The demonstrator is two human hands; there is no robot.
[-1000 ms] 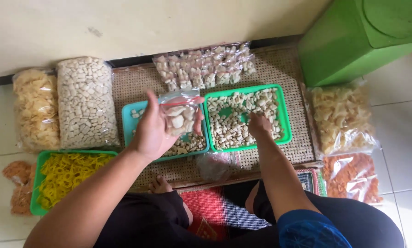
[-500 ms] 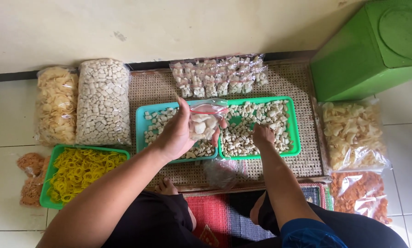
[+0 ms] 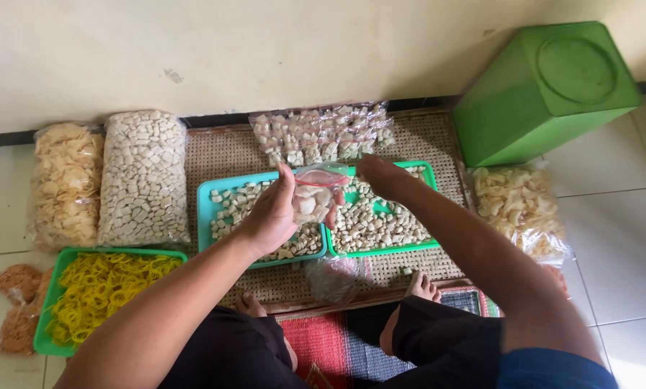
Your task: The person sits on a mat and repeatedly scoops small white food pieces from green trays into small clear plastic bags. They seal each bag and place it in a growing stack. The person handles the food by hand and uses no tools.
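Small bag [image 3: 314, 196]: thin clear plastic, glossy, crinkled. Trays [image 3: 215, 189]: smooth plastic, slight sheen, teal and green. Mat [image 3: 222, 155]: woven fibre, rough, matt. Big bags [image 3: 143, 176] far left: clear glossy film. Bin [image 3: 546, 90] far right: matt green plastic. Floor [image 3: 611, 216]: glossy tile. Near rug [image 3: 323, 346]: striped cloth.

Tight in front: teal tray [image 3: 215, 189] & green tray [image 3: 429, 173] side by side on woven mat [image 3: 222, 155], both full of pale crackers. Bags wall off far edge — big white-cracker bag [image 3: 144, 176] left, green bin [image 3: 546, 86] right. Open mat strip near the feet (a loose clear bag [image 3: 331, 277] there). Bare tile far right.
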